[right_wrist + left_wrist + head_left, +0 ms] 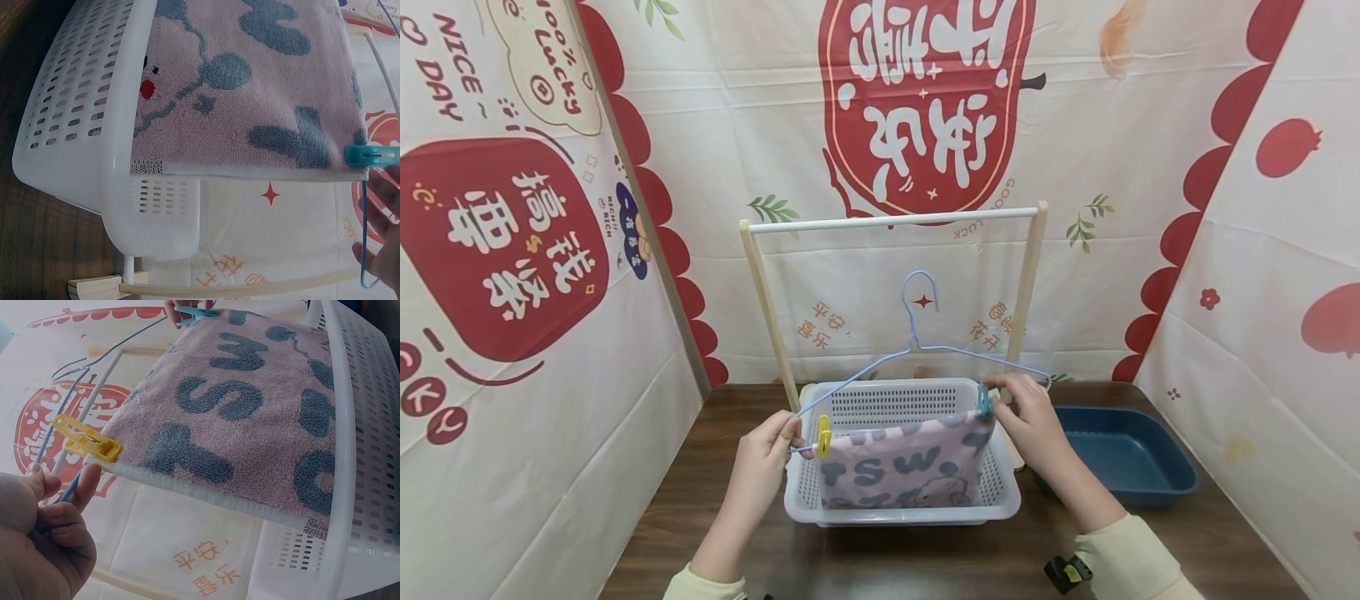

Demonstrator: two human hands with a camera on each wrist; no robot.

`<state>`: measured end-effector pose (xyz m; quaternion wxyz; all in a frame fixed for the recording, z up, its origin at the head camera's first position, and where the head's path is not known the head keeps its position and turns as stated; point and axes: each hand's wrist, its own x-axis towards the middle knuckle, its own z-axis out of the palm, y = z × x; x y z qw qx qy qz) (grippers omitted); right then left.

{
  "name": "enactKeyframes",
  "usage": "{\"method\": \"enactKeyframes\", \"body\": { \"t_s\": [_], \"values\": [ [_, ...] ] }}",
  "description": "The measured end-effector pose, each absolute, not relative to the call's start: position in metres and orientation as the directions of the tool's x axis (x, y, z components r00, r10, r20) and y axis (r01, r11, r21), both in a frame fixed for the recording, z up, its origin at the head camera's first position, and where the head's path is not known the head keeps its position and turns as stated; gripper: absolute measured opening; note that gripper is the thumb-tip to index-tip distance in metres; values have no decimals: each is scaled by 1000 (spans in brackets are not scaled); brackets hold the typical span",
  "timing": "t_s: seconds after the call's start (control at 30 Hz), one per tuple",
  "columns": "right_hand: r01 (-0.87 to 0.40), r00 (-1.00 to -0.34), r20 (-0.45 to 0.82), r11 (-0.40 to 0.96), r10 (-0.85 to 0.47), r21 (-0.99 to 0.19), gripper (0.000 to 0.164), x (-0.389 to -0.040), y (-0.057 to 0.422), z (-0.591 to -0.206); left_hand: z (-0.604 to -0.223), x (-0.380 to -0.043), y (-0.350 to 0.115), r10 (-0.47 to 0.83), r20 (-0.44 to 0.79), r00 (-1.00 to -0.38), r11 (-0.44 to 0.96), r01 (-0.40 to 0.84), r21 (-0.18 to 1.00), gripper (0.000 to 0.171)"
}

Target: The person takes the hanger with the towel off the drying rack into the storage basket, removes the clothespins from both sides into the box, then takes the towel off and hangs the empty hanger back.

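Note:
A lilac-blue wire hanger [867, 367] stands upright over the basket, its hook at the top. A pink towel [901, 471] with grey-blue letters and spots hangs from its lower bar, its bottom reaching into the basket. At the towel's left corner sits a yellow clothes peg [94, 445]; a teal clothes peg [374, 155] clips the right corner. My left hand [767, 446] grips the hanger's left end with curled fingers, close beside the yellow peg. My right hand [1032, 423] is at the hanger's right end, fingertips right at the teal peg; I cannot tell whether they pinch it.
The white perforated basket [902, 515] stands on the brown wooden table [700, 500]. Behind it rises a rack with wooden posts [767, 308] and a white crossbar [895, 221]. To the right is a dark blue tub [1123, 496]. Printed cloth walls [1247, 275] enclose the table's back and sides.

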<state>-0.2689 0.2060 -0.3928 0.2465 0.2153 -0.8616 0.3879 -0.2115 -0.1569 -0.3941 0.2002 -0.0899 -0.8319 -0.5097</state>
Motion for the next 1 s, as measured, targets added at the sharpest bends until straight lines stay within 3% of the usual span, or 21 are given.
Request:
{"method": "enactKeyframes", "body": {
  "t_s": [0.37,0.7,1.0],
  "values": [
    [-602,-796,502,530,-339,-597,28,-269,217,-394,-398,-212,-161,-78,401,-913,454,326,829,23],
    [-570,-820,473,517,-322,-639,25,-270,220,-394,-400,-212,-161,-67,404,-912,470,328,819,26],
    [-606,-795,520,452,-313,-655,18,-269,219,-393,-400,-210,-160,-64,395,-916,465,323,824,27]
  ]
}}
